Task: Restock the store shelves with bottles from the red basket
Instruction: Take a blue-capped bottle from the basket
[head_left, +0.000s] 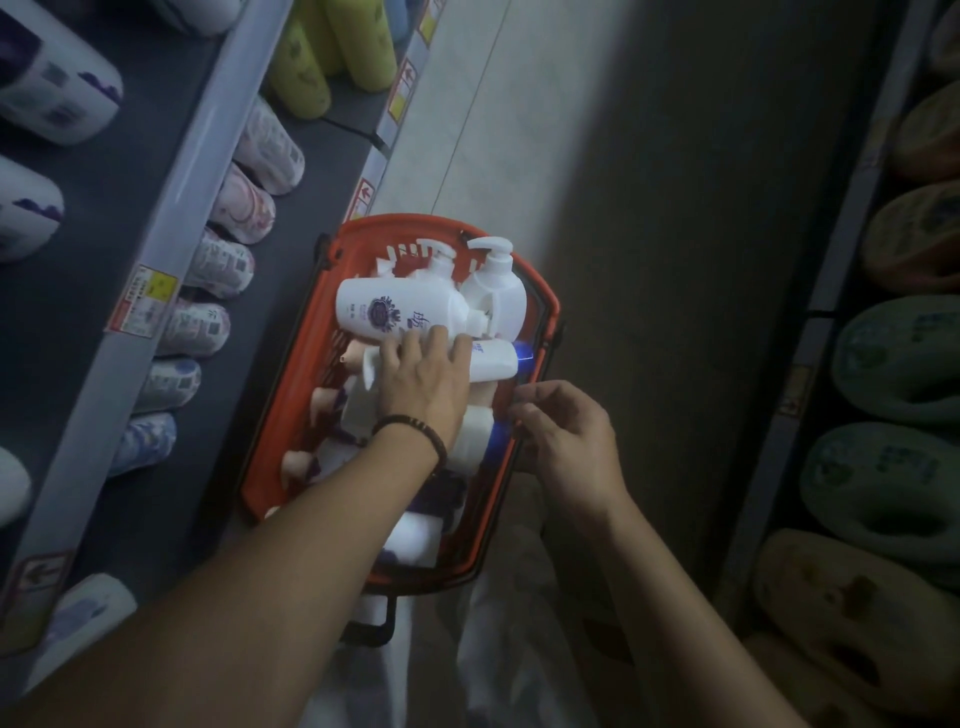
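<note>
Far to the left of our fingers runs the shelf (156, 218), with its shelved bottles (228, 260) in a row along the edge. Closer in, just left of the fingers, is the near wall of the red basket (283, 415), which is packed with white bottles lying across one another.

Our left hand (423, 382) is down in the basket. Its fingers are spread and nearly straight, and the tips rest on the lower flank of the flower-label bottle (374, 309), which lies on its side just beyond them. Nothing is gripped that we can see, and what the palm covers is hidden. Beyond the fingertips and to their right a pump bottle (493, 280) stands upright. Touching the rightmost finger is a blue-capped tube (493, 358), lying flat.

We judge these bottles to be full. That would make them weighty for one hand, with stiff walls and a smooth skin that could slip. The pump heads look like the weak part, so we would wrap the fingers round the broad body near its middle and leave the neck alone.

Our right hand (569, 441) sits at the basket's right rim with its fingers curled close together. We cannot tell whether they pinch the rim.
</note>
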